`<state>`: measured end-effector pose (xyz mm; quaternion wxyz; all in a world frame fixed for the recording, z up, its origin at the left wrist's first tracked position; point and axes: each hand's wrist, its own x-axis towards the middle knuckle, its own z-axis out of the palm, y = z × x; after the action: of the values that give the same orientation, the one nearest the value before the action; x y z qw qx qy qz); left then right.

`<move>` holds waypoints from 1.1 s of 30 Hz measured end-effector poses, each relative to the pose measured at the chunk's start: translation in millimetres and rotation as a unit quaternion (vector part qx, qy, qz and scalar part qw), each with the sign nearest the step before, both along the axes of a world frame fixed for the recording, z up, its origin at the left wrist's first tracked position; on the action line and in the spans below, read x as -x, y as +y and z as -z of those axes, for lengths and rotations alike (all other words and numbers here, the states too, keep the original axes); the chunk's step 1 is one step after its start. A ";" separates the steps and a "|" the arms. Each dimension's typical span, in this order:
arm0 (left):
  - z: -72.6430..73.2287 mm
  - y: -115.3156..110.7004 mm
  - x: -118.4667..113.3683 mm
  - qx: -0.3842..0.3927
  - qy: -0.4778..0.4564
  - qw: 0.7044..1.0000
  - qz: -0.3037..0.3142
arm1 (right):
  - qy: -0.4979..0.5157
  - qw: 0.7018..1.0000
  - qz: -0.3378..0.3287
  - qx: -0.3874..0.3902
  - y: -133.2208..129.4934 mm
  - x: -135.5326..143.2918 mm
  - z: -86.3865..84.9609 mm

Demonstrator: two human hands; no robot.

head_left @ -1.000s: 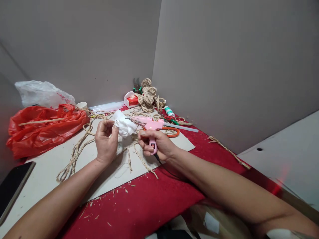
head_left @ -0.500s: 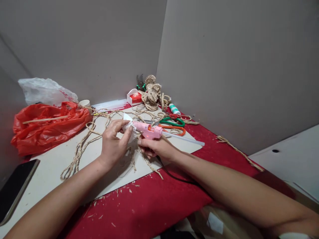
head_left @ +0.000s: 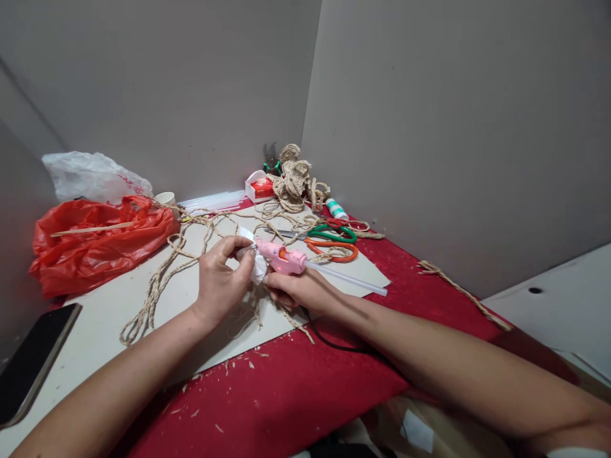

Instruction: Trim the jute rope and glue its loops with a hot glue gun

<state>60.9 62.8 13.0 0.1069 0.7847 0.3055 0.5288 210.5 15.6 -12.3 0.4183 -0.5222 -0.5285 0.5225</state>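
Note:
My right hand (head_left: 291, 287) is wrapped round the handle of a pink glue gun (head_left: 281, 257), and a clear glue stick (head_left: 347, 278) juts from its back end. Between the thumb and fingers of my left hand (head_left: 224, 267) is a crumpled white tissue (head_left: 258, 267), pressed round the gun's nozzle, which it hides. A dark cord (head_left: 329, 343) trails from below my right hand. Under both hands, braided straw rope (head_left: 296, 326) lies on a white board (head_left: 200, 346). Just behind the gun rest scissors (head_left: 341, 233) with green and orange handles.
A red plastic bag (head_left: 102, 245) and a phone (head_left: 35, 362) lie on the left. At the back are spare glue sticks (head_left: 214, 202), a red and white box (head_left: 260, 189), coiled rope (head_left: 292, 181), pliers (head_left: 272, 162) and a small bottle (head_left: 336, 209). Grey panels rise behind.
The glue gun has tilted, its back end and glue stick now lower. My left hand still pinches the tissue at the nozzle, and more of the tissue hangs below. The view has shifted slightly.

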 end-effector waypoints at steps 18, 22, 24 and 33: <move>7.1 -31.8 -5.9 -0.089 -0.008 0.992 0.085 | 0.163 0.986 0.002 0.042 7.0 -7.0 -5.0; 15.5 -14.8 0.2 -0.067 -0.056 0.996 0.023 | 0.263 0.962 -0.014 0.073 5.2 -14.8 -20.4; 17.5 -10.1 0.5 -0.050 -0.065 0.997 0.005 | 0.290 0.953 -0.029 0.085 4.6 -18.0 -23.8; 10.7 -9.4 -0.5 -0.073 -0.054 0.996 0.012 | 0.366 0.913 -0.099 0.150 2.2 -15.7 -16.3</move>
<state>61.4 53.3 2.3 0.0715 0.7643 0.2506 0.5899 226.1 17.8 4.0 0.4454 -0.2964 -0.3029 0.7887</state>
